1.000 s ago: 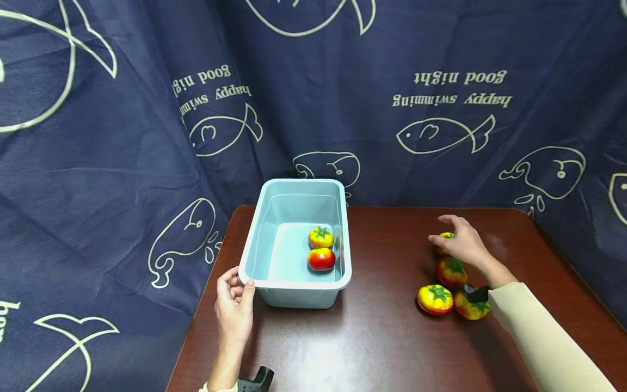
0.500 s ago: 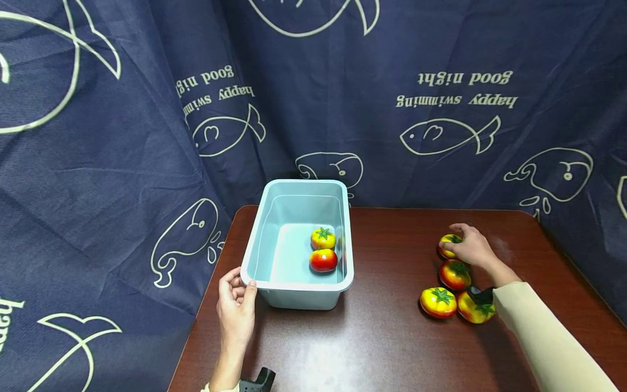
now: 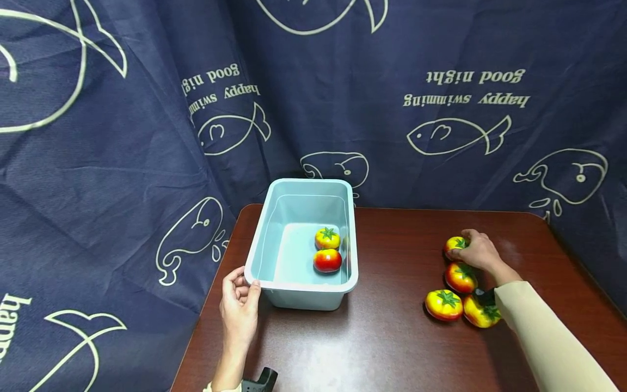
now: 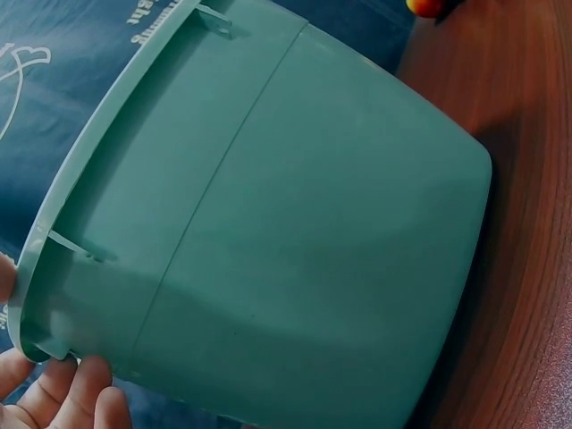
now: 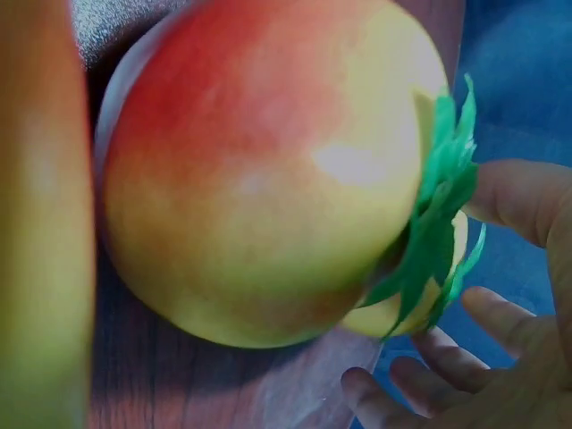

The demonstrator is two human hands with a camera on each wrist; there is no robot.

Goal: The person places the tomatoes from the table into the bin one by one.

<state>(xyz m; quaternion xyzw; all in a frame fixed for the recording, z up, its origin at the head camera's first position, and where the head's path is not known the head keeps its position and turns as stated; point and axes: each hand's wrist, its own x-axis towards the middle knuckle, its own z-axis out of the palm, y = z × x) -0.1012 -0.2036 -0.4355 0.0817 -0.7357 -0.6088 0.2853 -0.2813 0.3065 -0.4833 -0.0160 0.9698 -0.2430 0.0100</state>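
Note:
My left hand [image 3: 240, 313] grips the near left corner of a light blue plastic bin [image 3: 301, 286], thumb on the rim and fingers beneath it. The left wrist view shows the bin's outer wall [image 4: 286, 206]. Inside the bin, a yellow tomato [image 3: 326, 237] with a green leafy top lies against a redder tomato [image 3: 327, 262]. At the right, my right hand [image 3: 482, 253] holds the farthest tomato [image 3: 454, 246] of a group, thumb on its near side and fingers beyond. In the right wrist view, a closer tomato [image 5: 268, 170] mostly hides the held one.
Just nearer than the right hand lie a red-orange tomato [image 3: 460, 277], a yellow one [image 3: 443, 305] and another yellow one [image 3: 479, 313] partly under the wrist. A brown wooden table [image 3: 382, 348] carries everything. Dark blue fish-print cloth [image 3: 343, 109] hangs behind and at the left.
My right hand has come down from above the farthest tomato and its fingers have closed around it. The left hand keeps its grip on the bin. The head view has shifted slightly.

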